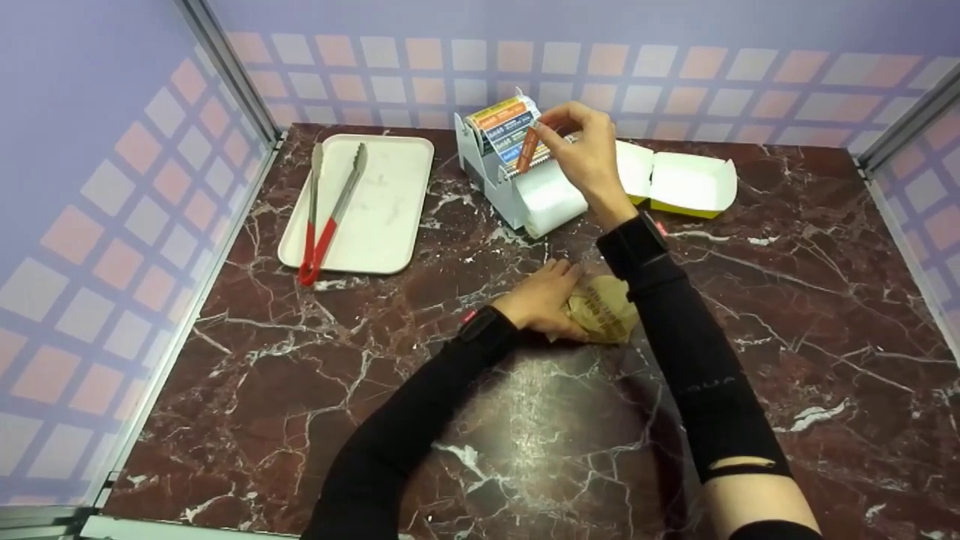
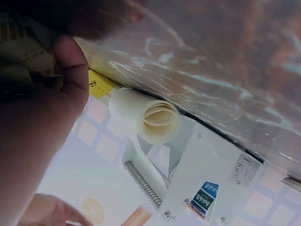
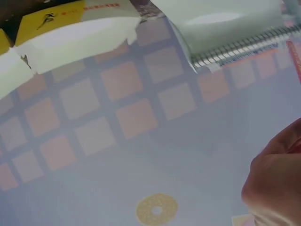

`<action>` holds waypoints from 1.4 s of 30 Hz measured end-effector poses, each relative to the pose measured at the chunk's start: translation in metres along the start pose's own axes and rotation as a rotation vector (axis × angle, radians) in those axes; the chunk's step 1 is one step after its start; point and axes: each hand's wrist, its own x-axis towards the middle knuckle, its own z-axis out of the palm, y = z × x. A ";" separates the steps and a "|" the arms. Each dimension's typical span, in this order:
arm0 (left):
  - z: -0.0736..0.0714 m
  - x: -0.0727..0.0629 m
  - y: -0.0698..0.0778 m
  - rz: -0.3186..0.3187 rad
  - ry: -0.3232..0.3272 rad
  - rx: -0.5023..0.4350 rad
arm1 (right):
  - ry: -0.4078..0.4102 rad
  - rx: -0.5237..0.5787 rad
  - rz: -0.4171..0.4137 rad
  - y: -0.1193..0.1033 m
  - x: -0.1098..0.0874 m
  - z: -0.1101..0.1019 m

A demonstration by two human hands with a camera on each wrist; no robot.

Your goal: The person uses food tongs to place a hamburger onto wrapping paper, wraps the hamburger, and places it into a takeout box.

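Between finger and thumb, my right hand [image 1: 591,150] pinches a small red-orange label strip [image 1: 528,150]. The strip hangs in front of a grey label dispenser [image 1: 487,176] that carries several rolls of coloured labels. In the right wrist view the right hand [image 3: 277,174] shows at the edge, with the label [image 3: 295,59] above it. My left hand [image 1: 544,301] holds a bundle wrapped in printed brown paper [image 1: 606,309] on the table, thumb and fingers around its left side. Up close in the left wrist view, a bent finger lies against the brown paper [image 2: 28,54].
At the back left is a white tray [image 1: 382,217], with red-handled tongs [image 1: 322,240] lying across it. An open yellow-and-white carton [image 1: 690,184] stands right of the dispenser. White backing paper [image 1: 551,199] curls out of the dispenser's front. Tiled-pattern walls [image 1: 562,56] enclose the marbled table [image 1: 337,390].
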 end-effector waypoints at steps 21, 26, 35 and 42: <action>0.002 0.004 -0.004 0.025 0.029 -0.033 | -0.231 0.355 0.174 0.071 -0.089 -0.080; 0.002 0.004 -0.004 0.033 0.050 -0.045 | -0.279 0.293 0.128 0.088 -0.097 -0.073; 0.005 0.006 -0.003 0.097 0.079 -0.018 | -0.298 0.269 0.191 0.102 -0.100 -0.072; 0.005 0.006 -0.001 0.101 0.089 -0.012 | -0.319 0.210 0.205 0.111 -0.100 -0.072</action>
